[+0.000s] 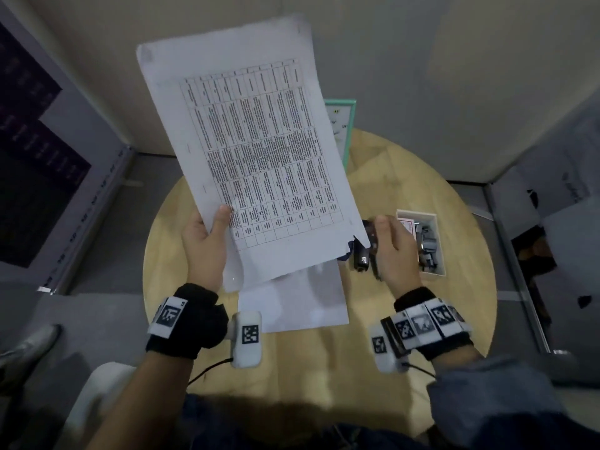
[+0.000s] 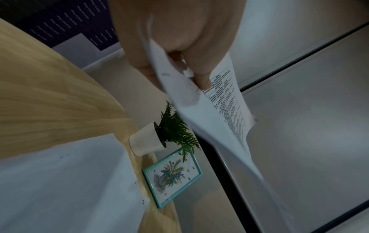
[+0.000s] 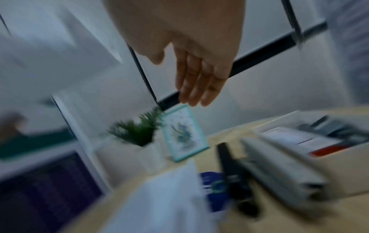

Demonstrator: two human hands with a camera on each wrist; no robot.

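- Left hand (image 1: 204, 245) grips the printed sheets (image 1: 259, 151) at their near left edge, thumb on the printed face and fingers behind. The left wrist view shows more than one leaf in the grip.
- The printed sheets are raised off the table (image 1: 422, 177), up and to the left of the white box (image 1: 418, 214), and tilted. They carry a ruled grid of small text. The corner nearest the box is torn.
- Right hand (image 1: 394, 251) holds nothing. Its fingers (image 3: 191, 88) are straight and close together. It hovers just left of the box, over the black stapler (image 1: 362, 254). Contact with the stapler cannot be told from the head view; the right wrist view, though blurred, shows a gap.
- The black stapler lies on the table just left of the box. Partly under it is a blue item (image 3: 211, 186), possibly a card; the blur is too strong to identify it.
- A blank sheet (image 1: 302, 303) lies flat on the table, left of the box and nearer the person.
- A teal picture frame (image 2: 172, 176) stands beyond the box at the table's far edge, with a potted plant (image 2: 143, 141) just beside it.
- The box holds small grey metal parts.
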